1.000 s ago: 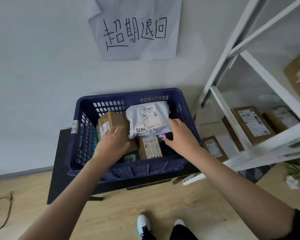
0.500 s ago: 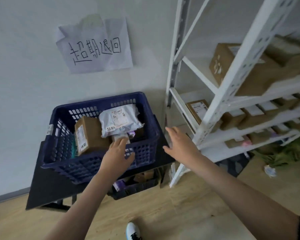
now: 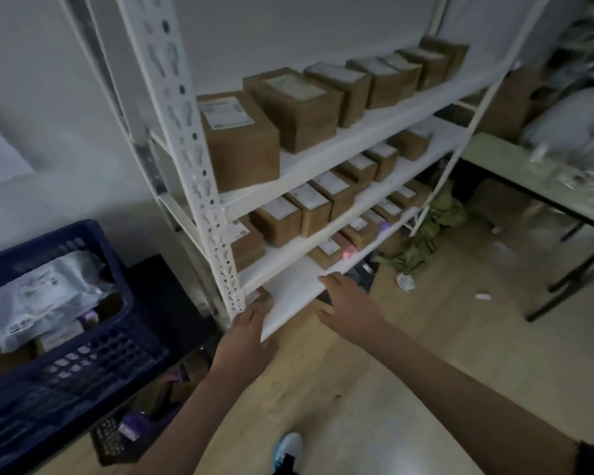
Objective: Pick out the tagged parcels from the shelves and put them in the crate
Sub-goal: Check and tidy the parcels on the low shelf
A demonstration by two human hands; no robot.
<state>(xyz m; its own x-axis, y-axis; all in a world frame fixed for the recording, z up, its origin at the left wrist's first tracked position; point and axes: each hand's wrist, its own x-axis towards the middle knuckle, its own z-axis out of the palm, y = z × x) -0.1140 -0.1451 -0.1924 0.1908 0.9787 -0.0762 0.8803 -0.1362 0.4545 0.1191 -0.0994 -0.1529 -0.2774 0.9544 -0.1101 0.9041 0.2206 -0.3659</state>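
The white metal shelf rack (image 3: 203, 186) fills the middle of the view, with rows of brown cardboard parcels (image 3: 240, 145) bearing white labels on three levels. The dark blue crate (image 3: 117, 279) stands at the lower left and holds a grey poly-bag parcel (image 3: 45, 296) and some boxes. My left hand (image 3: 247, 334) hovers at the front corner of the lowest shelf board, fingers apart, holding nothing. My right hand (image 3: 347, 303) is spread open over the same board's front edge, also empty. A small parcel (image 3: 330, 252) with something pink beside it lies just beyond my right hand.
A black stand (image 3: 172, 303) carries the crate, with a second dark basket (image 3: 124, 437) on the floor below. A green-topped table (image 3: 535, 180) stands at the right. Green cloth (image 3: 429, 228) and paper scraps lie on the wooden floor by the rack's far leg.
The view has swung right from the crate to the shelves. Both hands left the crate, empty, and moved right to the lowest shelf board.
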